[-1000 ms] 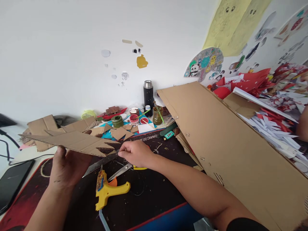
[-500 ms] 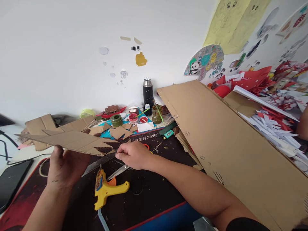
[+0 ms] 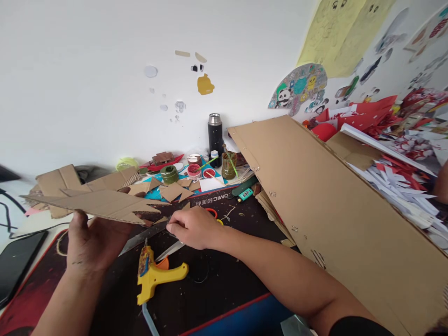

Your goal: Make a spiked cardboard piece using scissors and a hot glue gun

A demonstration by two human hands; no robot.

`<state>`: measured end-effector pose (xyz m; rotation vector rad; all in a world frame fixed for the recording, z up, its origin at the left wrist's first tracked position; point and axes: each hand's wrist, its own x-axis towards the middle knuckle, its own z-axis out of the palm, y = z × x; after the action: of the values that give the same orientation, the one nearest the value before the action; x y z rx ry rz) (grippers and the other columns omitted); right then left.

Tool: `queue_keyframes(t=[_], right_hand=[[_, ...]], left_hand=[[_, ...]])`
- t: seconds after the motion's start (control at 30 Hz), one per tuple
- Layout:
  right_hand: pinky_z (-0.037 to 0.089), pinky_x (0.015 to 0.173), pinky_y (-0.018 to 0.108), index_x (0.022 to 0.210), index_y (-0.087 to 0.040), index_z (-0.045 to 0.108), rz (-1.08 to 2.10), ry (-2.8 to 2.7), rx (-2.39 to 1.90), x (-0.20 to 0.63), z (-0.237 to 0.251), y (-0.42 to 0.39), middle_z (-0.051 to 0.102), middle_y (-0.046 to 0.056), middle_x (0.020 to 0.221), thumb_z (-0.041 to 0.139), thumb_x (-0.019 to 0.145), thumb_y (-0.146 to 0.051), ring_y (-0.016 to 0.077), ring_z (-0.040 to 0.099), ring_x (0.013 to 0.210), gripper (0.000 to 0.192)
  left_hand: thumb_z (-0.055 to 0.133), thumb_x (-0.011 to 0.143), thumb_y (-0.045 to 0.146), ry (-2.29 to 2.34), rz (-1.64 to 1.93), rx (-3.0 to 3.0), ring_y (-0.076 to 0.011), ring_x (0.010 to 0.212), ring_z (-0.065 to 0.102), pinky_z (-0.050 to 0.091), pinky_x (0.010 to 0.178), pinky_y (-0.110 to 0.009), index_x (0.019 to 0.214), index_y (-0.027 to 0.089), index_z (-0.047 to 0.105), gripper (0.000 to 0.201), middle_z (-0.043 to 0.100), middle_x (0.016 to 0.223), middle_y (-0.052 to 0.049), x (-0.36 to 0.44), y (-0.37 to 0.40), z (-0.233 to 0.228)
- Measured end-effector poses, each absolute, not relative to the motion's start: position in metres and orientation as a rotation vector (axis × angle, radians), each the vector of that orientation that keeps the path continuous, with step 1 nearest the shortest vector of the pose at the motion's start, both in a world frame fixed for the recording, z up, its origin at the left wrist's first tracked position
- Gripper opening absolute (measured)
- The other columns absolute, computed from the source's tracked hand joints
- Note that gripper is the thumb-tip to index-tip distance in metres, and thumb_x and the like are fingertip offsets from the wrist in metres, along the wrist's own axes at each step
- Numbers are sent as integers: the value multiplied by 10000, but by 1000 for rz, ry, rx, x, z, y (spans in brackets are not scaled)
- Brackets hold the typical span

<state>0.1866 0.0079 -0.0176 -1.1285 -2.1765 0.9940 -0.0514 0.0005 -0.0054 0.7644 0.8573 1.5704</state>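
Observation:
My left hand (image 3: 96,242) grips a flat, jagged-edged cardboard cutout (image 3: 94,204), thumb on the near edge and fingers underneath and behind. The piece is raised over the mat and points left. Over the middle of the dark mat, my right hand (image 3: 194,227) is closed, thumb against its curled fingers. Whatever lies between those fingertips is hidden. Just below the right hand are scissors (image 3: 170,250), partly covered by it. A flat metal strip (image 3: 142,239) runs from the left hand toward the right fingertips. A yellow glue gun (image 3: 154,275) lies in front, with a glue stick at its back.
A large cardboard sheet (image 3: 315,200) slants across the right side. Paint jars (image 3: 169,174), cardboard scraps (image 3: 175,191) and a black thermos (image 3: 214,135) line the wall. A phone (image 3: 23,263) lies at left; cut paper (image 3: 402,186) is heaped at far right.
My left hand and the cardboard cutout have shifted slightly left, and the cutout is tilted a little differently. My right hand has barely moved.

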Motion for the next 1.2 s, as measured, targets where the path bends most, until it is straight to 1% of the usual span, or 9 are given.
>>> queue_keyframes(t=[0.17, 0.33, 0.47, 0.6, 0.7, 0.8, 0.93, 1.03, 1.2], right_hand=[[311, 672, 290, 752, -209, 622, 961, -2128, -1102, 187, -20, 8, 633, -5, 712, 624, 1042, -302, 159, 546, 709, 305], [268, 635, 299, 651, -213, 465, 972, -2036, -1143, 189, -21, 12, 478, -38, 605, 587, 1054, -314, 138, 440, 627, 433], [290, 607, 286, 731, -214, 582, 1139, -1891, -1175, 190, -28, 19, 518, -47, 624, 634, 1042, -393, 134, 472, 621, 363], [376, 630, 266, 892, -216, 668, 1246, -1805, -1161, 190, -35, 24, 630, -35, 709, 725, 993, -443, 143, 580, 671, 255], [400, 634, 269, 961, -222, 667, 1226, -1783, -1160, 189, -38, 26, 662, -31, 747, 736, 984, -447, 146, 605, 677, 237], [405, 631, 274, 1005, -227, 645, 1194, -1755, -1131, 189, -40, 27, 653, -44, 740, 738, 979, -411, 143, 596, 656, 208], [399, 633, 282, 1023, -232, 624, 1149, -1768, -1135, 190, -40, 27, 642, -49, 726, 723, 984, -381, 152, 598, 662, 183], [394, 637, 287, 1030, -234, 619, 1120, -1794, -1145, 190, -38, 27, 641, -47, 726, 700, 999, -379, 158, 604, 671, 168], [393, 648, 292, 1028, -236, 616, 1098, -1797, -1151, 190, -37, 26, 641, -49, 717, 700, 999, -359, 160, 611, 677, 151]], left_hand=[[922, 673, 742, 852, 1539, 825, -356, 1564, 501, 718, 894, -432, 1189, 454, 827, 599, 832, 1276, 28, -44, -2, 1], [941, 641, 737, 857, 1552, 840, -383, 1581, 471, 726, 882, -497, 1186, 478, 821, 615, 819, 1304, 35, -41, -4, 4], [952, 641, 719, 830, 1569, 815, -377, 1488, 585, 725, 820, -434, 1185, 433, 833, 626, 846, 1228, -6, -45, -3, 2], [962, 635, 711, 829, 1555, 793, -395, 1363, 683, 720, 809, -444, 1168, 394, 846, 631, 856, 1178, -34, -47, 0, 0], [1005, 555, 691, 846, 1587, 775, -414, 1402, 652, 721, 828, -444, 1166, 375, 845, 705, 855, 1198, -36, -46, 1, 0], [973, 618, 705, 880, 1559, 765, -442, 1488, 570, 718, 853, -500, 1154, 448, 837, 610, 826, 1304, -7, -43, 0, 0], [948, 603, 756, 908, 1496, 816, -484, 1490, 552, 717, 745, -476, 1227, 396, 829, 730, 769, 1439, -39, -44, -1, -1], [968, 560, 746, 896, 1500, 828, -484, 1408, 627, 716, 735, -469, 1257, 360, 824, 809, 806, 1360, -63, -46, 0, -2], [958, 624, 721, 885, 1506, 811, -434, 1505, 554, 708, 884, -499, 1174, 452, 839, 624, 830, 1285, -18, -44, -1, -1]])
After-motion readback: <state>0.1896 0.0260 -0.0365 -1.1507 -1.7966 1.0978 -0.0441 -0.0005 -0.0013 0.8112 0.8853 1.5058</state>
